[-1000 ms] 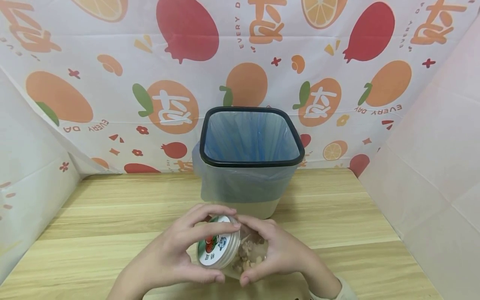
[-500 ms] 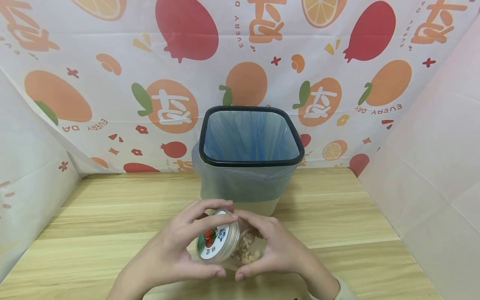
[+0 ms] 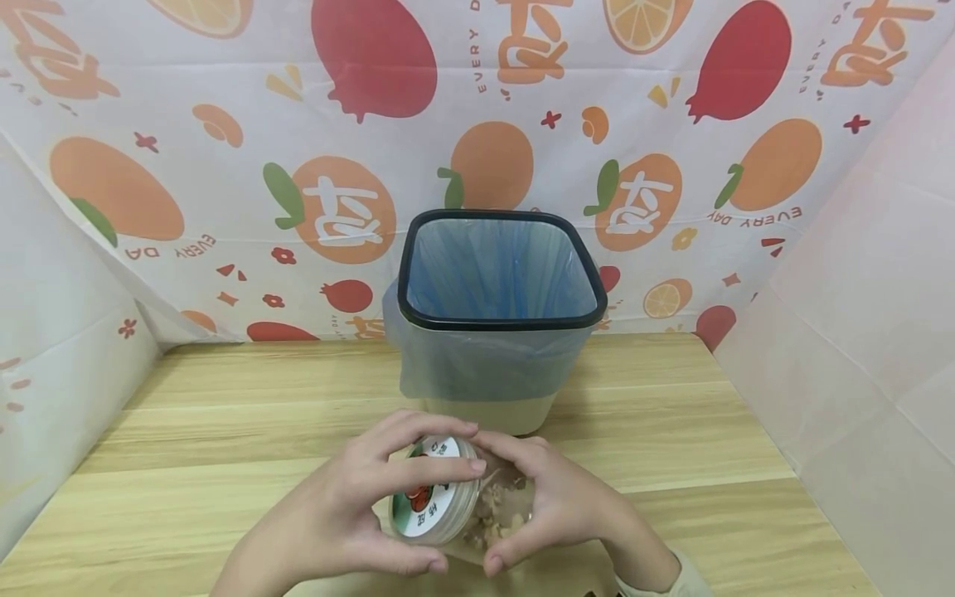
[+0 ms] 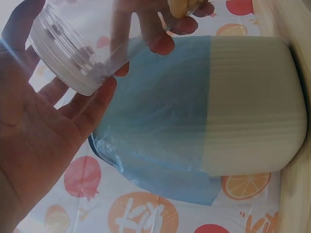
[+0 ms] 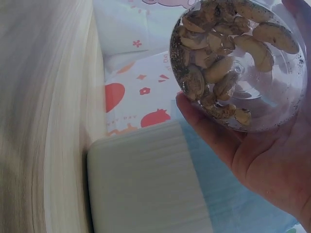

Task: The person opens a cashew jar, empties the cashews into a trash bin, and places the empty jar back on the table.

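Note:
A clear plastic jar (image 3: 515, 481) lies tilted between both hands over the front of the table, its lid end turned left. My left hand (image 3: 351, 497) grips the lid (image 3: 436, 497), whose round label has a red and green picture. Around the jar's body, near its base, curls my right hand (image 3: 563, 497). In the right wrist view, curved cashew nuts (image 5: 260, 51) and darker bits lie against the clear base, gathered at one side. The left wrist view shows the ridged lid edge (image 4: 65, 60) between left thumb and fingers.
Just beyond the hands stands a cream trash can (image 3: 515, 414) with a black rim (image 3: 507, 323) and a blue bag (image 3: 485, 365) folded over its outside. Behind the wooden table (image 3: 261, 414) hangs a fruit-patterned cloth (image 3: 254, 166).
The lid's label has turned between frames. Both hands rose slightly with the jar, then came down again, and the nuts have shifted inside. The trash can has stayed put.

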A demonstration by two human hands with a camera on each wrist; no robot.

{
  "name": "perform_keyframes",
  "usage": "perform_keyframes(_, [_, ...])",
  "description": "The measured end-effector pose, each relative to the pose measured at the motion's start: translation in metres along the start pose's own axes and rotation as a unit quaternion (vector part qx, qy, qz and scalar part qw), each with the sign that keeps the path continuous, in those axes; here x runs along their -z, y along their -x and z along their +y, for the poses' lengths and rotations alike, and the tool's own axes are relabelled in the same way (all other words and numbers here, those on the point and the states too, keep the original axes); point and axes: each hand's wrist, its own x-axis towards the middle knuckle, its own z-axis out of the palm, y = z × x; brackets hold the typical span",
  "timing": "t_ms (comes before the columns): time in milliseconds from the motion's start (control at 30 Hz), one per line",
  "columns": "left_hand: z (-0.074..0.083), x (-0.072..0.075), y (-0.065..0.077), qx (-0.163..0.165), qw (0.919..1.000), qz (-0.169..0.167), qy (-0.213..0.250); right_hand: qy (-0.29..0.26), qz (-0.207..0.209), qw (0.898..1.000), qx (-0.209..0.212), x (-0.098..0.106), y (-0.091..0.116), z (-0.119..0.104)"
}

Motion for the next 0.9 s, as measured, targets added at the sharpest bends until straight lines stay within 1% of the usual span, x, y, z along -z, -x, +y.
perform_keyframes(100, [-0.0004, 0.0002, 0.0001, 0.006, 1.0, 0.002, -0.001, 0.007, 0.005, 1.0, 0.005, -0.0001, -0.0003, 0.0])
perform_keyframes(233, [-0.0019, -0.0001, -0.0006, 0.006, 0.9999, 0.012, -0.007, 0.023, 0.022, 0.999, 0.002, -0.0015, -0.001, 0.0])
perform_keyframes(333, [-0.0029, -0.0003, -0.0008, 0.012, 0.9996, 0.02, -0.017, 0.039, 0.04, 0.998, -0.009, -0.0029, -0.0009, -0.0005])
perform_keyframes(467, [-0.003, -0.0003, 0.0, 0.032, 0.9988, 0.024, -0.03, 0.051, 0.054, 0.997, -0.028, -0.0042, -0.0002, -0.0013])
perform_keyframes(600, [-0.0025, -0.0007, 0.001, 0.046, 0.9977, 0.025, -0.042, 0.061, 0.062, 0.995, -0.04, -0.0049, 0.0, -0.0015])
perform_keyframes(767, [-0.0027, -0.0016, 0.0015, 0.054, 0.9962, 0.03, -0.062, 0.077, 0.068, 0.994, -0.038, -0.0055, -0.0002, -0.0018])
perform_keyframes(900, [-0.0033, -0.0023, 0.0019, 0.057, 0.9955, 0.032, -0.068, 0.091, 0.074, 0.992, -0.042, -0.0061, 0.0002, -0.0022])
